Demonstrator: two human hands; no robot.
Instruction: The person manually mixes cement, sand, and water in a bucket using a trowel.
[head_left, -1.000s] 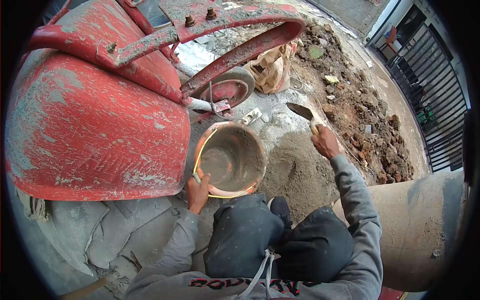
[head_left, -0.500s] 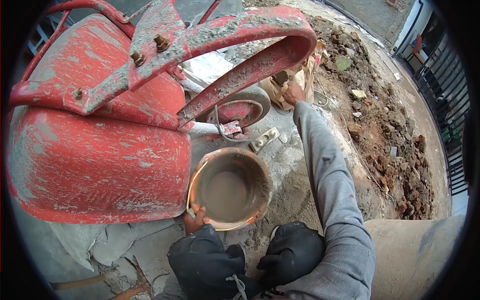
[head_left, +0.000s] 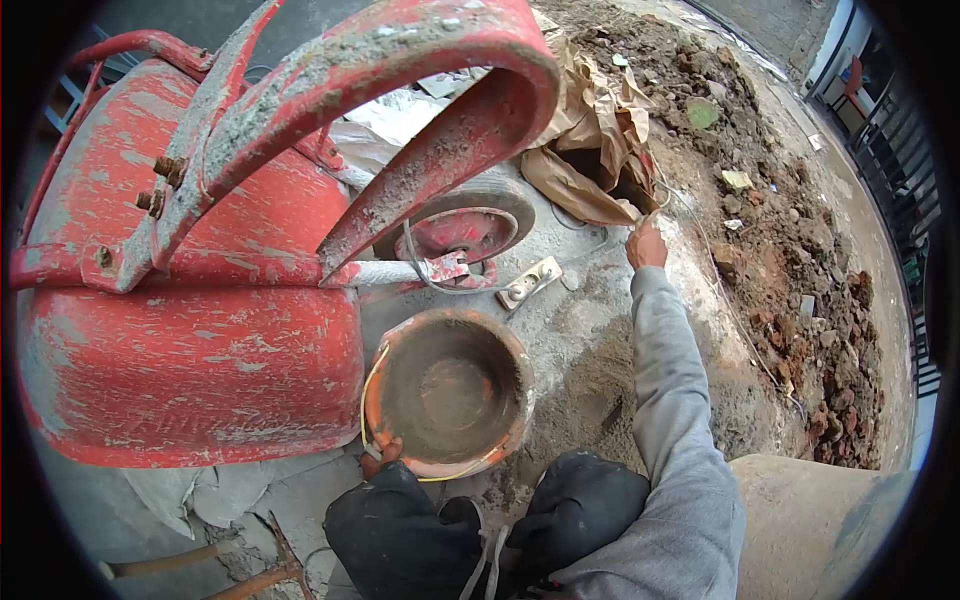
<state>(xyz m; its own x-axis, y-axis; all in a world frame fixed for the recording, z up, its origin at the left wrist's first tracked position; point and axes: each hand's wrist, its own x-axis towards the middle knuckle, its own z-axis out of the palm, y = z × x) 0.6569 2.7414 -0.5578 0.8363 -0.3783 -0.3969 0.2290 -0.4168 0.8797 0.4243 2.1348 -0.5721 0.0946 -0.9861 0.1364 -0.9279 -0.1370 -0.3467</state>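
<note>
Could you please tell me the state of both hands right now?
Left hand: closed, holding the bucket handle.
Right hand: closed by the paper bag; what it holds cannot be told.

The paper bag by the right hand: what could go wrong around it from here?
The paper bag is crumpled and gapes open beside the right hand, so it might tear or spill.

The socket block lies on the dusty ground near the bucket; grit could get into its holes.

The left hand, partly hidden by the knee, is at one side of the bucket, so a lopsided pull might tip it.
</note>
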